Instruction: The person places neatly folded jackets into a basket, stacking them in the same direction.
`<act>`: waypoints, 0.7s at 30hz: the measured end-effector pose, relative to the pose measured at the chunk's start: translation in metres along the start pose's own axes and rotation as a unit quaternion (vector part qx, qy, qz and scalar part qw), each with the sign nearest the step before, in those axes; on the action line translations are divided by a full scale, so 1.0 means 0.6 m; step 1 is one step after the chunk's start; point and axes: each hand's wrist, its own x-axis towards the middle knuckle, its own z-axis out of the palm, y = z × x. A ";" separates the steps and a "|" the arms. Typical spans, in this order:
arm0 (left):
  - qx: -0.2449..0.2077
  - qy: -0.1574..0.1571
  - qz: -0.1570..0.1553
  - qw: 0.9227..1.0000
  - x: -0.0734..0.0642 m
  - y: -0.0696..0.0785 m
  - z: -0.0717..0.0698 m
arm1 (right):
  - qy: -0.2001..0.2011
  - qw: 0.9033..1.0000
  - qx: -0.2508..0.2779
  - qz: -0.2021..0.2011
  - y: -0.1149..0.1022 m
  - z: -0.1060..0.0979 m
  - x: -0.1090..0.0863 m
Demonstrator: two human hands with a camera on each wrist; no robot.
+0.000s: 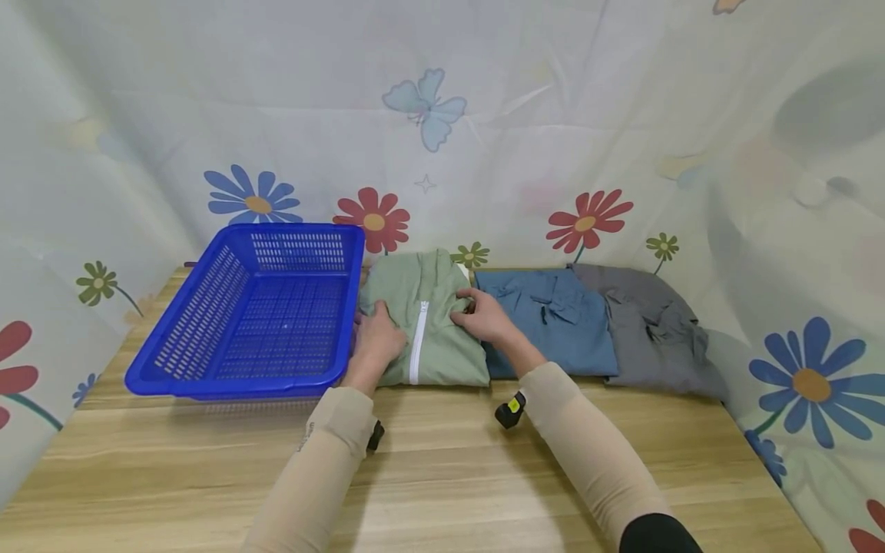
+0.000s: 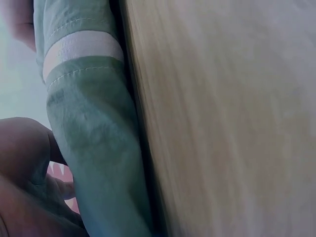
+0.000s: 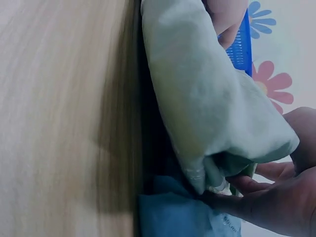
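A folded light green jacket [image 1: 452, 355] with a white zipper lies on the table, between a blue basket and a folded blue garment. My left hand [image 1: 379, 338] grips its left side, thumb on top and the other fingers down beside the basket, mostly hidden. At the right side, my right hand [image 1: 487, 316] holds the edge with bent fingers. The right wrist view shows fingers [image 3: 247, 185] tucked in under the jacket's side fold, right above the blue garment [image 3: 170, 212]. In the left wrist view, the jacket's front edge [image 2: 98, 118] runs past the left hand.
The perforated blue plastic basket [image 1: 238, 388] stands at the left, close against the left hand. Right of the jacket lie the folded blue garment [image 1: 570, 338] and a folded grey garment [image 1: 664, 357], side by side. A flower-printed curtain [image 1: 484, 177] hangs behind the wooden table [image 1: 442, 468].
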 end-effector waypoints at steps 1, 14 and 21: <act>-0.001 0.002 0.000 1.000 0.000 0.000 0.000 | 0.003 1.000 0.007 0.000 0.001 0.001 0.001; -0.050 -0.004 0.003 0.999 0.001 -0.004 -0.005 | 0.031 0.985 0.161 0.045 0.018 0.000 0.008; -0.091 -0.012 0.001 0.996 0.001 -0.009 -0.005 | -0.063 0.987 0.146 0.033 0.028 -0.024 0.008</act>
